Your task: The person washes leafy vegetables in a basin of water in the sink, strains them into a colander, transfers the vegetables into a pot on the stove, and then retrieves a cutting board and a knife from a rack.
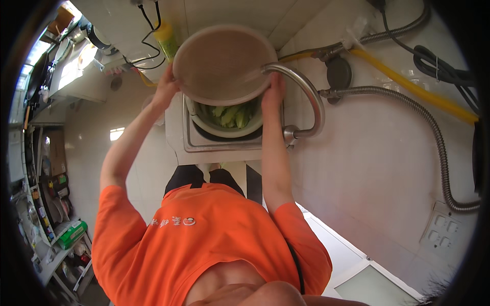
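Note:
A large round pale basin (226, 65) is held up over the sink, its wide face towards me. My left hand (167, 88) grips its left rim, and my right hand (273, 91) holds the opposite side. The curved metal faucet (316, 99) reaches across my right hand, its spout end over the basin's right part. A faint blur below the spout may be water. Lower down, a second, light-coloured basin (229, 134) sits in the metal sink (187, 130). Green vegetable pieces (233, 115) lie in it, partly hidden by the raised basin.
A yellow-capped bottle (165, 40) stands by the wall at the back left, near black cables (147, 42). On the right wall run a flexible metal hose (417, 107) and a yellow pipe (413, 97). Loaded shelves (57, 233) line the far left.

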A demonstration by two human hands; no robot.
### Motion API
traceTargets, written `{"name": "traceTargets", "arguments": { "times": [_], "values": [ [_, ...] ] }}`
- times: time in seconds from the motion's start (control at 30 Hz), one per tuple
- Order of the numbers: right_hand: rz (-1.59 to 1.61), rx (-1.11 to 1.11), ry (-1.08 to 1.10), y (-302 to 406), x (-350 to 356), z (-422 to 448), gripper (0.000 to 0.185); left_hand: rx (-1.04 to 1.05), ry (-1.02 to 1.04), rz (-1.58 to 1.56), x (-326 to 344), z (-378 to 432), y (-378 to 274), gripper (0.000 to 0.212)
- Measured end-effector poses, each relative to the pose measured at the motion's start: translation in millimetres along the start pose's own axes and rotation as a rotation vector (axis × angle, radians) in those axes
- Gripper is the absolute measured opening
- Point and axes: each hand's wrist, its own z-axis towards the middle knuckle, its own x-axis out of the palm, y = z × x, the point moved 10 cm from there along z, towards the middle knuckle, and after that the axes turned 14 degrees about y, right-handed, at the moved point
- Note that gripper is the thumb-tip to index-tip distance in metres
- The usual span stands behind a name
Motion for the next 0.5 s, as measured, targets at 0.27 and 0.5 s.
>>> {"name": "traceTargets", "arguments": {
  "times": [0.27, 0.5],
  "values": [
    [-0.818, -0.060, -0.106, 83, 36, -25, 0.040, -0.153, -0.010, -0.755, 52, 57, 121, 0.046],
    [-1.610, -0.253, -0.050, 117, 99, -56, 0.053, -0.399, 0.142, -0.822, 111, 47, 159, 0.044]
  ]
}}
